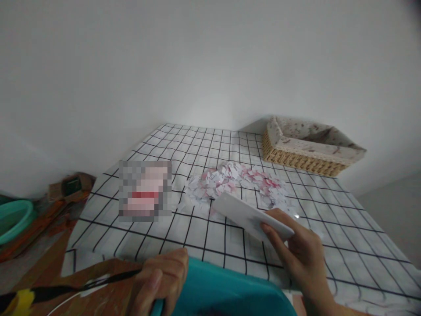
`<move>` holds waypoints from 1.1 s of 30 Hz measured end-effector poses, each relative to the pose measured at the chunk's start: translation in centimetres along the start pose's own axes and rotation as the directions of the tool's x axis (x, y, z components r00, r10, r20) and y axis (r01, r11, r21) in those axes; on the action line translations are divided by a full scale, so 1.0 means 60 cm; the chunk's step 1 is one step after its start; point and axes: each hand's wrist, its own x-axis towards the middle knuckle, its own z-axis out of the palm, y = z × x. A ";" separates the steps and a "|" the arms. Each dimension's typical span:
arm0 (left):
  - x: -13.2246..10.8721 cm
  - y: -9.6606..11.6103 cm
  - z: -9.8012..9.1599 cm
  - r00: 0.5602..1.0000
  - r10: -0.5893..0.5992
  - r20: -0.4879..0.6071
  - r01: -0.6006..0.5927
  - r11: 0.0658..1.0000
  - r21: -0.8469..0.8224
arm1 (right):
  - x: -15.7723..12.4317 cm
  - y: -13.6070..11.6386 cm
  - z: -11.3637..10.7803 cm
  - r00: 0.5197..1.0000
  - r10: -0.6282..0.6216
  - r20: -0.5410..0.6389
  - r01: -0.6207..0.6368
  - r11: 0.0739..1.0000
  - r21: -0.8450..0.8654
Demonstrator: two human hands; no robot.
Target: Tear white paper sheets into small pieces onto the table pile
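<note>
My right hand (301,252) grips a flat white board (246,215) by its near end, thumb on top. The board's far edge meets a heap of torn paper scraps (226,177), white with pink and red bits, spread over the checked tablecloth (184,228). My left hand (161,281) is closed around the rim of a teal plastic basin (226,285) held against the table's front edge. The basin's inside is mostly cut off by the bottom of the view.
A wicker basket (305,162) with a patterned cloth lining stands at the table's back right. A pixelated pink-and-red item (144,188) lies at the left. On the floor to the left are a green tub (29,215) and a cardboard box (66,186). A black strap (66,289) hangs at lower left.
</note>
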 end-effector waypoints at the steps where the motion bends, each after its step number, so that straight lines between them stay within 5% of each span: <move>1: -0.002 0.000 0.001 0.999 -0.004 -0.033 0.004 1.000 0.005 | 0.000 0.000 0.000 1.000 -0.010 0.007 0.010 1.000 0.011; 7: -0.001 -0.001 0.002 1.000 0.007 -0.027 -0.006 1.000 0.020 | 0.001 -0.001 0.000 0.999 -0.011 0.032 0.010 0.999 0.043; 14: 0.001 -0.004 -0.002 1.000 -0.012 -0.005 0.013 1.000 0.023 | -0.007 -0.014 0.004 0.983 0.115 -0.142 -0.103 0.990 0.092; 19: 0.000 0.000 0.002 0.999 -0.021 -0.045 0.022 0.999 0.030 | -0.009 -0.019 0.006 0.977 0.148 -0.153 -0.125 0.981 0.150; 23: 0.006 0.001 -0.002 0.998 0.015 0.054 -0.015 1.000 0.011 | -0.010 -0.020 0.007 0.980 0.114 -0.164 -0.084 0.980 0.178; 33: -0.003 0.000 -0.004 0.999 0.000 0.041 -0.001 1.000 0.022 | -0.007 -0.018 0.007 0.967 0.180 -0.181 -0.184 0.983 -0.006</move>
